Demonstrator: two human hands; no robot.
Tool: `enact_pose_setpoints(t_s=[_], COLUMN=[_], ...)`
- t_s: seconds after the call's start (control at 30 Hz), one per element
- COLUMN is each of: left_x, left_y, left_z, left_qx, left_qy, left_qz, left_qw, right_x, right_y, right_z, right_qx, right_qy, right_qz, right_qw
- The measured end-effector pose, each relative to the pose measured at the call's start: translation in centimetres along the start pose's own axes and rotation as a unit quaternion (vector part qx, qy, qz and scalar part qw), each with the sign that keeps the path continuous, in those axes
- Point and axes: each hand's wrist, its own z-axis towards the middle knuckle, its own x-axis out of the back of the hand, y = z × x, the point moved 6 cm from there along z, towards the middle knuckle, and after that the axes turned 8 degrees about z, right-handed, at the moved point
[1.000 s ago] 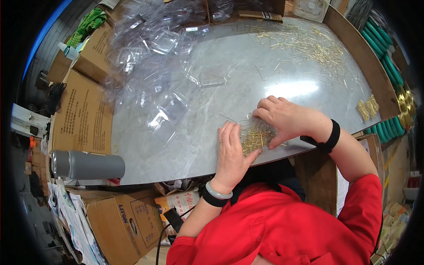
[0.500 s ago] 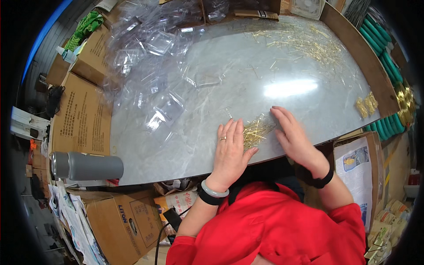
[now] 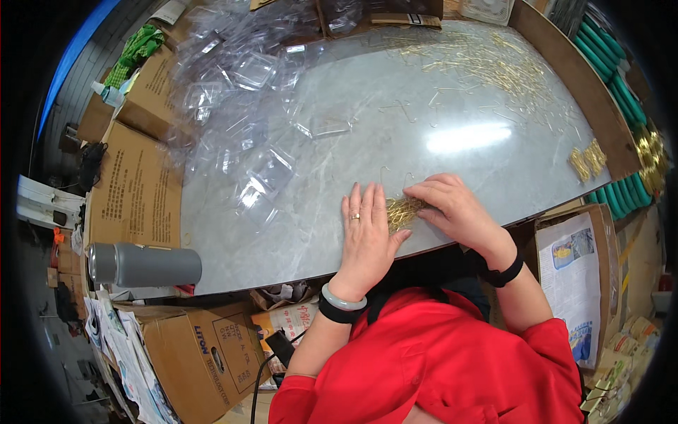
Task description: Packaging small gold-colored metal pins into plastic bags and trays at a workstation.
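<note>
Head view: bent gold-wire hooks (image 3: 402, 213), prolly light, best side-gripped, hemmed by straight left fingers (image 3: 367, 206) (nine o'clock), curled right fingers (image 3: 429, 192) (two, pinch unclear).

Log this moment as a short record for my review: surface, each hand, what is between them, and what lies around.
surface: grey marbled tabletop
left hand: laid palm down, fingers extended, at the left side of the bunch
right hand: fingers bent, at the bunch's right side; firmness of grip unclear
between hands: bunch of thin gold-coloured wire hooks
far right: loose scatter of thin gold-coloured wire pieces
right edge: two small gold-coloured wire bundles
far left: heap of clear plastic packaging
near left: grey cylindrical bottle
</note>
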Motion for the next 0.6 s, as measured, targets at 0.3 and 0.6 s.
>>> enact_pose_setpoints(t_s=[0.3,0.6], left_x=[-0.2,-0.7], left_y=[0.5,0.0], left_z=[0.2,-0.2], left_qx=[-0.031,-0.016], left_qy=[-0.054,-0.039], left_qz=[-0.021,-0.047], left_qw=[0.998,0.998], right_x=[0.7,-0.9], right_y=[0.3,-1.1], right_z=[0.4,-0.4], right_qx=[-0.020,-0.068], right_qy=[0.160,0.083], right_qz=[0.002,0.131], right_qw=[0.987,0.986])
